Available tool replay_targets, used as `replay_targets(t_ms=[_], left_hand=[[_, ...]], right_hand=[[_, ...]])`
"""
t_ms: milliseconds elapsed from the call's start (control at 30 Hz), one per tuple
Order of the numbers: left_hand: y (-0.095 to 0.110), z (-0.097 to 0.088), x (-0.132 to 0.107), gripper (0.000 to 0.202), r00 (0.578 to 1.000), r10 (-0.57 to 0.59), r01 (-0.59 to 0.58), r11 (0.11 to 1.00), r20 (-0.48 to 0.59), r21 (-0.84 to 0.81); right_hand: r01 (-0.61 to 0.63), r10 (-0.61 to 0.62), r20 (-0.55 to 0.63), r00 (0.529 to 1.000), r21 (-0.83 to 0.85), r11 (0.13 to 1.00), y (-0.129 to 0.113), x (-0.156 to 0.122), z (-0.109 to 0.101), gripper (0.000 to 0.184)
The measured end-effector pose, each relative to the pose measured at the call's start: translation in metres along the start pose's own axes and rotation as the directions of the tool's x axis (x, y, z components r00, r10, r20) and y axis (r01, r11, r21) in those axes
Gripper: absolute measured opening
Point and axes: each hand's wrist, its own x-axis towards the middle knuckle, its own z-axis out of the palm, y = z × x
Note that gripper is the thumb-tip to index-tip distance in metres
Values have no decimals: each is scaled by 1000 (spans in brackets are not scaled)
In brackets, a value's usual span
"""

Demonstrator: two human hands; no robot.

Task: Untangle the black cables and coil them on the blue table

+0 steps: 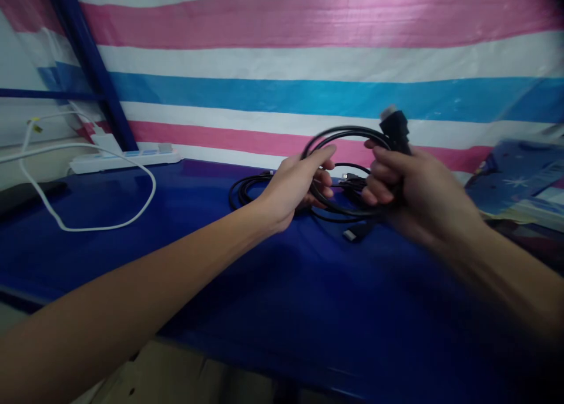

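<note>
A coiled black HDMI cable (341,132) hangs in loops between my two hands, above the blue table (282,292). My right hand (408,178) is closed round the cable near one end, and a black plug (393,122) sticks up above its thumb. The left side of the loops lies in my left hand (297,181), whose thumb and fingers curl about it. Below the loops shows another black plug (356,233) with a metal tip; whether it hangs or rests on the table I cannot tell. Behind my left wrist lies another coiled black cable (240,189).
A white power strip (127,158) with a plugged-in adapter stands at the back left. A white cord (106,228) loops over the table's left side, near a dark flat object (33,195). Blue packaging (515,175) lies at right. Striped sheeting (282,93) hangs behind.
</note>
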Motion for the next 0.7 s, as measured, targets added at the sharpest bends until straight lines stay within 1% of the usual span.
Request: replay_targets(t_ms=[67, 133, 200, 267, 300, 333, 367, 400, 433, 467, 500, 567, 600, 633, 667, 700], left_hand=[[-3, 0, 0, 38, 999, 22, -22, 1000, -29, 22], [-9, 0, 1, 46, 997, 13, -8, 998, -82, 57], [-17, -1, 1, 47, 988, -7, 26, 992, -153, 125], [-24, -2, 1, 45, 973, -2, 47, 981, -231, 188], [-26, -3, 1, 46, 969, -3, 53, 979, -247, 196], [-27, -3, 1, 47, 972, -18, 62, 982, -234, 181], [-27, -3, 1, 48, 979, -44, 73, 987, -198, 145], [-26, -2, 1, 49, 987, -69, 84, 992, -147, 98], [-25, -2, 1, 49, 992, -88, 93, 994, -95, 49], [-24, -1, 1, 50, 994, -97, 98, 995, -54, 4], [-23, 0, 1, 51, 995, -98, 97, 995, -26, -32], [-22, 2, 1, 54, 996, -85, 86, 994, 28, -66], [-21, 3, 0, 56, 995, -74, 78, 995, 69, -63], [-21, 5, -1, 57, 992, -58, 64, 997, 116, -48], [-21, 7, -3, 54, 985, -36, 40, 999, 167, -22], [-20, 9, -4, 49, 976, -15, 12, 1000, 217, 14]], right_hand=[[66, -66, 1, 998, -47, 997, -8, 4, -6, 13], [104, -105, -20, 994, -68, 992, -15, 6, -10, 15], [115, -118, -46, 992, -73, 991, -19, 7, -10, 16], [119, -123, -56, 991, -75, 990, -21, 7, -10, 17], [114, -118, -54, 992, -74, 991, -21, 8, -10, 17], [110, -114, -47, 992, -81, 991, -20, 8, -10, 16], [113, -118, -38, 992, -108, 988, -18, 9, -11, 16], [131, -137, -24, 990, -164, 978, -15, 11, -12, 18], [156, -163, -3, 987, -261, 953, -12, 13, -14, 21], [188, -195, 20, 980, -394, 900, -9, 15, -16, 27], [225, -238, 46, 970, -543, 809, -5, 17, -18, 38], [290, -334, 114, 936, -788, 544, 1, 22, -23, 63], [316, -371, 159, 915, -856, 410, 3, 24, -26, 70], [337, -399, 204, 894, -892, 300, 5, 26, -28, 72], [359, -404, 250, 880, -907, 221, 7, 28, -30, 68], [368, -385, 285, 877, -916, 161, 8, 29, -31, 62]])
